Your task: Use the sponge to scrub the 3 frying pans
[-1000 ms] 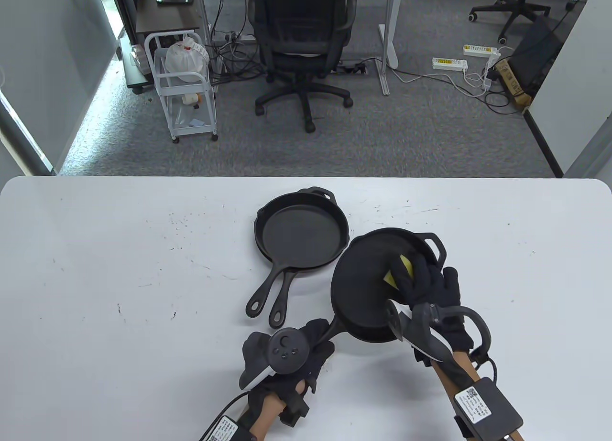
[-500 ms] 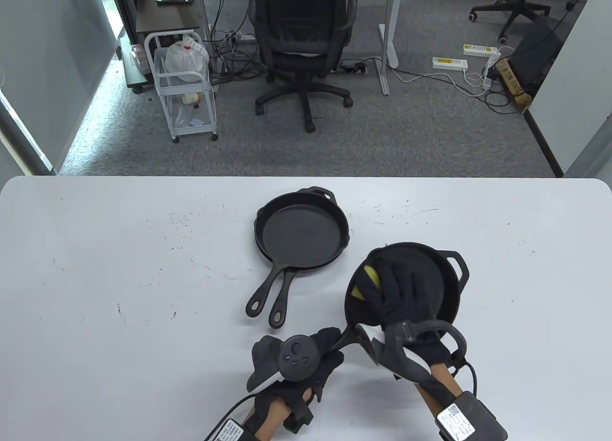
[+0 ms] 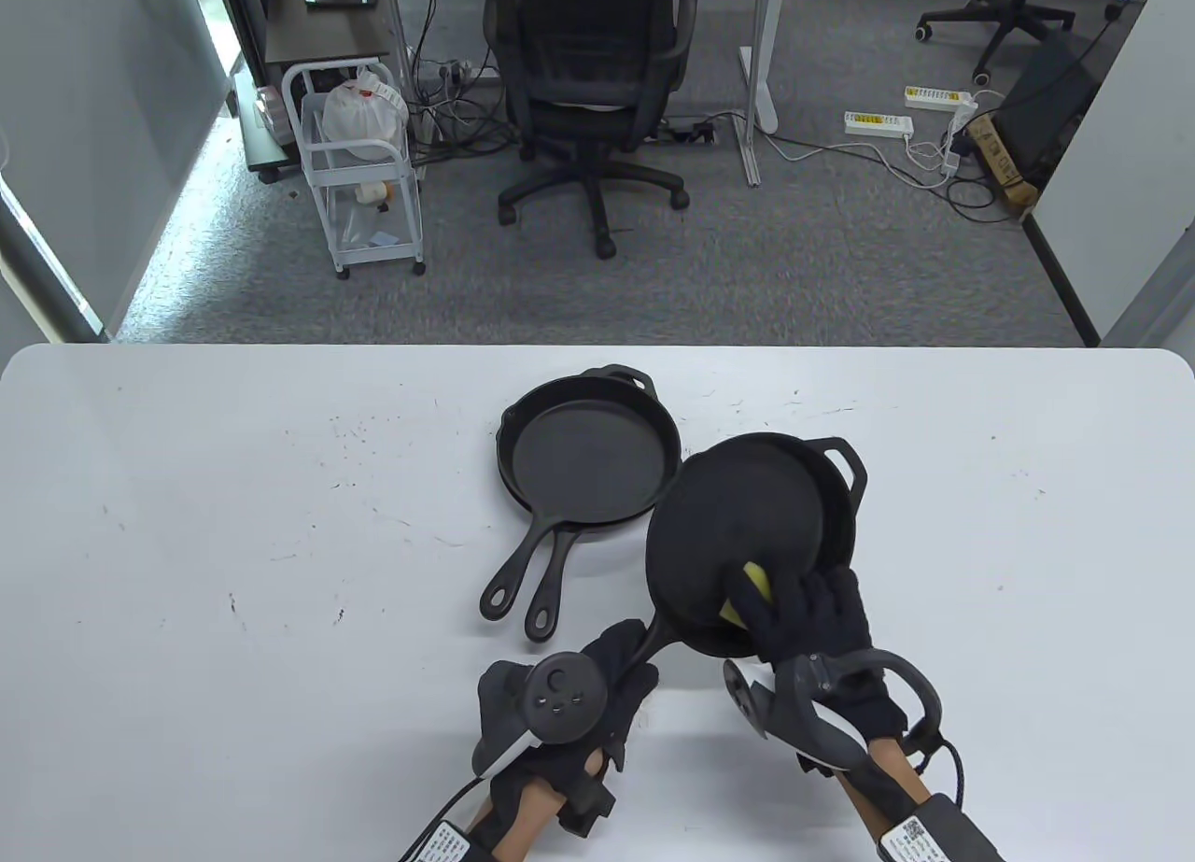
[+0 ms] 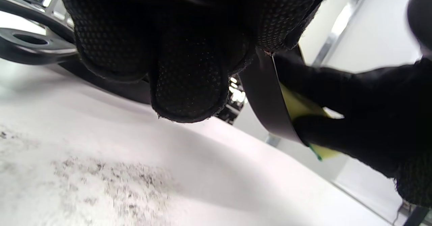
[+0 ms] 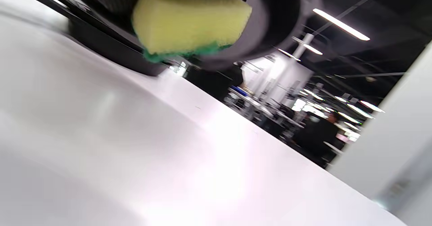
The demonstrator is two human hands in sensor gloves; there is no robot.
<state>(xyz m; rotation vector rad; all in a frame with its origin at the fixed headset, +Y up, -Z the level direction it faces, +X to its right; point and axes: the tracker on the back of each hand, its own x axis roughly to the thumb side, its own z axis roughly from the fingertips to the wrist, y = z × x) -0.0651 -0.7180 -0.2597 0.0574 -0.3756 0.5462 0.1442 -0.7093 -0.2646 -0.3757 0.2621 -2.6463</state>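
Gripping the handle of the tilted cast-iron frying pan (image 3: 747, 535) at lower centre with my left hand (image 3: 560, 703), I pinch the soft yellow sponge (image 3: 752, 593) against its near rim with my right hand (image 3: 812, 619), judging the pan heavy and rigid.

Three black frying pans are in view: two stacked pans (image 3: 588, 456) with their two handles side by side, and one tilted pan (image 3: 747, 516). One yellow sponge (image 3: 752, 591). Two gloved hands: left hand (image 3: 569, 703), right hand (image 3: 812, 619).
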